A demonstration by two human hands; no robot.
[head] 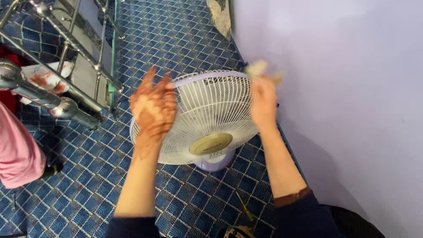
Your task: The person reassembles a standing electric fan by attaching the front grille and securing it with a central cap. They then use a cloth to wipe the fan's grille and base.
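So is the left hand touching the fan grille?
Cannot tell. In the head view the left hand overlaps the fan grille's left edge, open-palmed, but no plain contact or gap shows.

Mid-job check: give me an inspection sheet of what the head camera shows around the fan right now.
Surface: blue carpet with a pale diamond grid; the fan stands on it.
Job's things: white table fan with lilac rim and base, grille facing up towards the camera; pale cloth, blurred.
Clutter: thin yellow-green stick on the carpet nearby.
Grippers: left hand open, fingers spread, at the grille's left edge; right hand closed on the cloth at the upper right rim.
Cables: nothing seen.
Surroundings: lilac wall on the right; metal frame upper left; pink fabric at the left edge.
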